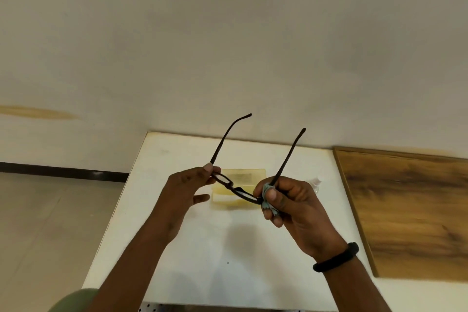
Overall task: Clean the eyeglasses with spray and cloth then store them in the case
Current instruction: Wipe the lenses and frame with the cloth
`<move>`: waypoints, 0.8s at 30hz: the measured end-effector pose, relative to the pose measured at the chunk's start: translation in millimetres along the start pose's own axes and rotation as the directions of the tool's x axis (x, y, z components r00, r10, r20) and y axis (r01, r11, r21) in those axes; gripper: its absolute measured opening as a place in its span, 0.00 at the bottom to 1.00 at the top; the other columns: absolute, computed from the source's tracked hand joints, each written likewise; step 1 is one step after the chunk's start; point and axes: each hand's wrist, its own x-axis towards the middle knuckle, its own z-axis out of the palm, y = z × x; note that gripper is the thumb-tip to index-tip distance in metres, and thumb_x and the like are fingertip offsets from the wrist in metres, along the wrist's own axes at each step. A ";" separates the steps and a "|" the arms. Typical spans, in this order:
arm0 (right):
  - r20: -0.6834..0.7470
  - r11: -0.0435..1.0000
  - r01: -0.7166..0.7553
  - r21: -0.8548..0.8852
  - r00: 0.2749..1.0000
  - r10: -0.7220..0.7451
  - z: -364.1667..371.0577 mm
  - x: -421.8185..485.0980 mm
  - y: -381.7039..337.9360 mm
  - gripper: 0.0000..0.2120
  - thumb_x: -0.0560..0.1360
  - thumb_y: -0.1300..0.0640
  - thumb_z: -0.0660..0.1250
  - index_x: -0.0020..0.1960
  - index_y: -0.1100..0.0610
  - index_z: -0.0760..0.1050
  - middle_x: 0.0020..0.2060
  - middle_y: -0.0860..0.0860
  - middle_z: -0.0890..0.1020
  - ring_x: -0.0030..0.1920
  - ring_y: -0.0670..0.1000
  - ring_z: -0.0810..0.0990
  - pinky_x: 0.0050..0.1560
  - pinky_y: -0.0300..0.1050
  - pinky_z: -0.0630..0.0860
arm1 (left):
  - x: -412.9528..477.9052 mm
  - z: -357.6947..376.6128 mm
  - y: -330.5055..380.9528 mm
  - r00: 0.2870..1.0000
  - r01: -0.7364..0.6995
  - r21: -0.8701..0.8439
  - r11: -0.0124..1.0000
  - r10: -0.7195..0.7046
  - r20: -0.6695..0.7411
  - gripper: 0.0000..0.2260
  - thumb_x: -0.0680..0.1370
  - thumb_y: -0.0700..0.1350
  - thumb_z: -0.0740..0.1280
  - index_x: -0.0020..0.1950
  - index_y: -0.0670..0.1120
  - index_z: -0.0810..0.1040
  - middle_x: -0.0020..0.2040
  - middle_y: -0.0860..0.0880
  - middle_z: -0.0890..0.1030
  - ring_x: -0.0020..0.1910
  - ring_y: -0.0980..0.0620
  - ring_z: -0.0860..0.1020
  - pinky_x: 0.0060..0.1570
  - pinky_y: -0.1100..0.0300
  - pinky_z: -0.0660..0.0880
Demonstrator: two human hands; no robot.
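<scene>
Two hands hold dark eyeglasses (pixel 231 186) between them, left hand (pixel 188 186) pinching one corner, right hand (pixel 291 206) gripping the other corner with a blue cloth (pixel 266 191), yellow case (pixel 244 175) just behind the hands.

White table (pixel 177 248) in front of me, far edge against wall (pixel 228 45). Tiny dark speck (pixel 227 262) sat on tabletop toward my side. Wooden board (pixel 410 213) lay just right of table, dark-streaked grain; touching table edge or not, couldn't tell. Yellowish smear (pixel 38 112) on wall at left. Dark baseboard (pixel 63 172) ran along wall foot at left, beige floor (pixel 50 223) below it. Black band (pixel 336 258) round my right wrist. Green rounded shape (pixel 76 299) at bottom left, unidentifiable. Perforated strip (pixel 152 308) at table's near edge.
</scene>
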 end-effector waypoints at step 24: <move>-0.265 0.960 -0.122 0.254 0.945 0.190 6.1 7.8 9.5 0.14 0.79 0.62 0.63 0.65 0.56 0.74 0.44 0.62 0.84 0.34 0.53 0.76 0.36 0.43 0.74 | -7.9 6.6 11.8 0.712 -0.421 0.419 0.804 0.579 -0.396 0.05 0.75 0.48 0.73 0.49 0.57 0.83 0.50 0.56 0.78 0.54 0.52 0.77 0.45 0.75 0.70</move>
